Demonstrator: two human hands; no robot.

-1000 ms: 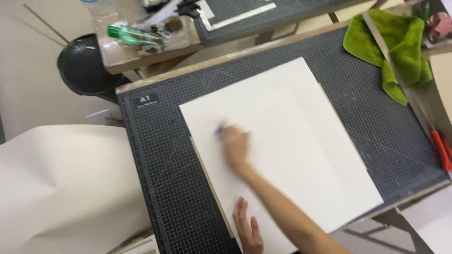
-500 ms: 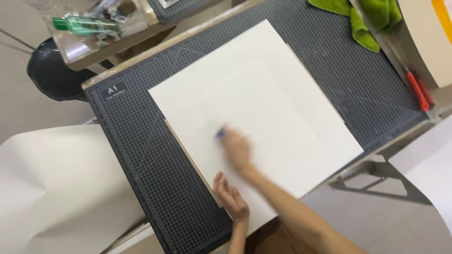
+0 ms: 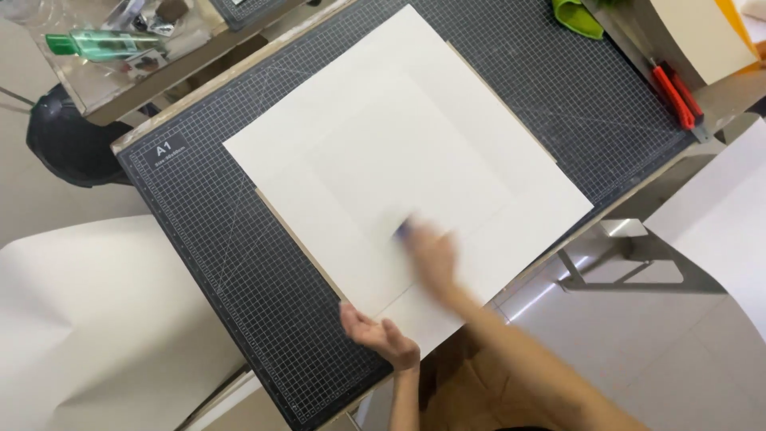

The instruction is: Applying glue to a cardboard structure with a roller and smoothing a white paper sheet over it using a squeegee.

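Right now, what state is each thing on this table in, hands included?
White sheet: flat on the mat.
Cutting mat: flat, partly covered.
Right hand: blurred, on the sheet, small blue thing at its fingertips.
Left hand: pressing the sheet's near corner.
Red cutter: lying untouched.

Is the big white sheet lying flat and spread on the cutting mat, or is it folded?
Spread flat: the large white paper sheet lies unfolded on the dark gridded cutting mat.

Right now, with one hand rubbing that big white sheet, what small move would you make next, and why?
Probably keep rubbing toward the near corner. The right hand, blurred, presses a small blue thing on the white sheet, and the left hand pins its near edge on the cutting mat.
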